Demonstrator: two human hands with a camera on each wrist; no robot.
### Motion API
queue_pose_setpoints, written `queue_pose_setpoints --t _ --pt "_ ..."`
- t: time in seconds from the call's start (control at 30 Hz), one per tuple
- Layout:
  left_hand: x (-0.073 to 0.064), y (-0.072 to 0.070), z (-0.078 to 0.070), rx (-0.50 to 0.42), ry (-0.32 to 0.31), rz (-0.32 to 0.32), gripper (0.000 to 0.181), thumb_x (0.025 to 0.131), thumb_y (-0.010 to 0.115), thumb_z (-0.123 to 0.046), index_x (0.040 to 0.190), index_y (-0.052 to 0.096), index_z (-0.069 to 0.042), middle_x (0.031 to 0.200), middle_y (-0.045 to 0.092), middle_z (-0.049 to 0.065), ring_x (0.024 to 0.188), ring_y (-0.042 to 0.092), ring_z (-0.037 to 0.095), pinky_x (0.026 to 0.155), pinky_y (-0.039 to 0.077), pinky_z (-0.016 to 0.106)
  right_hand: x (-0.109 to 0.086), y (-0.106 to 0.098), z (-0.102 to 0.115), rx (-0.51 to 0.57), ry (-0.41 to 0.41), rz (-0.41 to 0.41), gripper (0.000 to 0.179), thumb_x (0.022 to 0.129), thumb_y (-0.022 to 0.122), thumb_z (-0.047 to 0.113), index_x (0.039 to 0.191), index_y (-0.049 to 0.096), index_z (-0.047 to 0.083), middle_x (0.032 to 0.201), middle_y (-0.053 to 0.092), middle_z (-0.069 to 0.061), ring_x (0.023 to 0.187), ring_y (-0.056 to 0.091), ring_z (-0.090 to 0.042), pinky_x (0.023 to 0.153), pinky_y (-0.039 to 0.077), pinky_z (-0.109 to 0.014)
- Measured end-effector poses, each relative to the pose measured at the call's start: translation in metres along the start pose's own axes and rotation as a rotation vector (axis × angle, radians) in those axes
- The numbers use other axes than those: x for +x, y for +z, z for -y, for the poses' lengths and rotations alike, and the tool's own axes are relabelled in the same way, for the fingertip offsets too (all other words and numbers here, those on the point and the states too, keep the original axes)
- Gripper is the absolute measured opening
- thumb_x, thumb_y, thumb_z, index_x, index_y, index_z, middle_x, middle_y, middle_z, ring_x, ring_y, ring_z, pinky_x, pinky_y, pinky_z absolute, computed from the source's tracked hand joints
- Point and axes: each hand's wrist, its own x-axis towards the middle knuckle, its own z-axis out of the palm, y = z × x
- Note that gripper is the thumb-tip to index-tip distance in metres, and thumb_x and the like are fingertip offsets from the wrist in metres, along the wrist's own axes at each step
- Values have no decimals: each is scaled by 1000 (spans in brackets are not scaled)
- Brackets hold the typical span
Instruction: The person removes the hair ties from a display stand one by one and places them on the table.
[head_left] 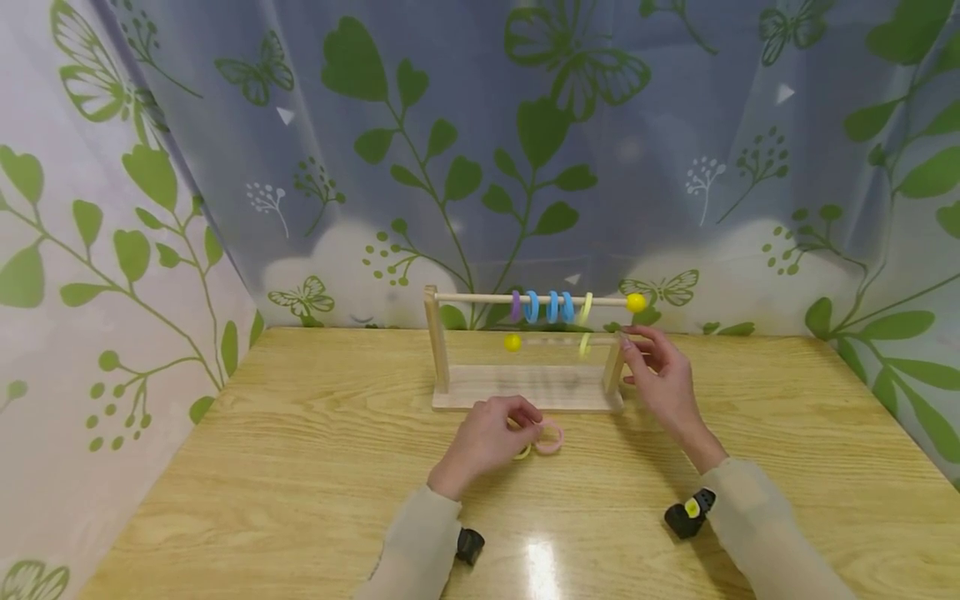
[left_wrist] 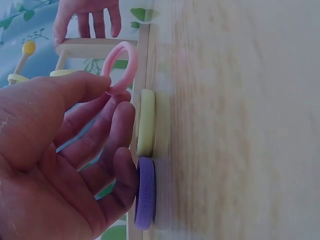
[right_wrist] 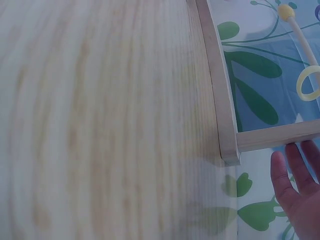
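Note:
With thumb and forefinger my left hand (head_left: 495,433) pinches a pink hair tie (left_wrist: 131,70), just in front of the wooden rack (head_left: 525,398). Below that hand, a pale yellow hair tie (left_wrist: 146,122) and a purple hair tie (left_wrist: 145,194) lie flat on the table; the purple one is hidden in the head view. My right hand (head_left: 663,383) touches the top of the rack's right post (head_left: 613,365), its fingertips against the outer side. On the upper rod (head_left: 472,297) hang purple, blue and yellow hair ties; one yellow hair tie (head_left: 584,346) hangs on the lower rod.
A yellow ball (head_left: 636,302) caps the upper rod's right end, and another yellow ball (head_left: 513,342) caps the lower rod's left end. The wood-grain table (head_left: 315,467) runs back to a leaf-patterned curtain (head_left: 465,125). Black cameras are strapped to both wrists.

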Motion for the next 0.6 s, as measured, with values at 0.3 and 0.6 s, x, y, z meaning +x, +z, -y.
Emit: queue_pose_setpoints --t 0.3,0.6 --pt "0 1 -1 45 22 4 11 97 69 -25 103 76 -18 99 75 -2 90 69 15 79 55 31 0 1 0 -6 -7 -6 34 105 58 18 134 59 0 114 69 -12 87 66 1 67 62 -25" --pt "0 2 -1 79 23 9 10 96 70 -26 101 76 -20 98 76 -4 87 68 13 75 54 28 0 1 1 0 -5 -9 34 105 58 18 133 60 0 112 70 -7 87 66 0 68 62 -25"
